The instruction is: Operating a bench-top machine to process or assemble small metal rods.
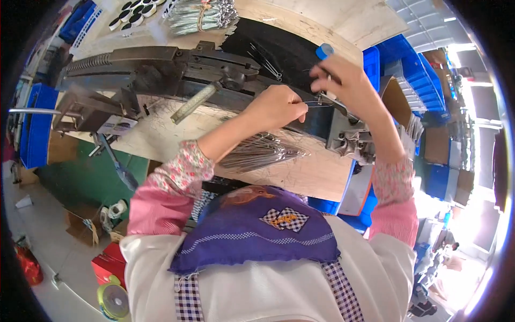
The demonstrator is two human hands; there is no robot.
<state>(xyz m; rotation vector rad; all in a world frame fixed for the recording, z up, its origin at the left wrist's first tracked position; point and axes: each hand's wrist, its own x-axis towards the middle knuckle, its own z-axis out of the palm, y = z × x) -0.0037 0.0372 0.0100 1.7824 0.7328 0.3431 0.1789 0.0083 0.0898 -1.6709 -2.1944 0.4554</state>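
"What sort of place is this?"
"A workshop: a heavy metal fixture [155,60] sits on a wooden bench [322,174], with bundled metal wires [188,20] beyond it."
"Anything else?"
"Blue plastic bins [421,72] at the right."

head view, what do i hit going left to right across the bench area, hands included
Blue bin at the left → coil spring → pale lever handle → left hand → right hand → blue crate at the right.
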